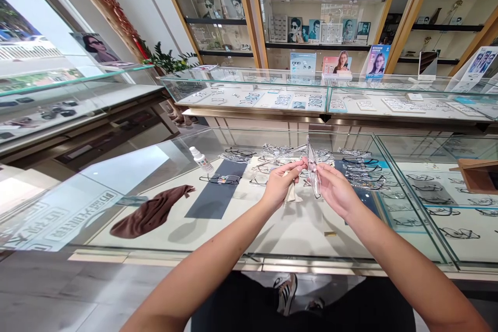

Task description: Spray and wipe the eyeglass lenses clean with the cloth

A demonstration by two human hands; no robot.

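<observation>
Both my hands meet over the glass counter (155,176). My right hand (334,189) grips a pair of clear-framed glasses (312,168), held upright on edge, one thin temple reaching left. My left hand (280,182) pinches a small pale cleaning cloth (291,193) against a lens of the glasses. Rows of glasses (361,171) lie in the case under the glass, right below my hands.
A brown cloth (150,212) lies crumpled on the counter at left. A small white bottle (201,158) stands behind it, beside one dark-framed pair (221,179). A wooden stand (478,174) sits at right. Further display cases (327,96) and shelves fill the back.
</observation>
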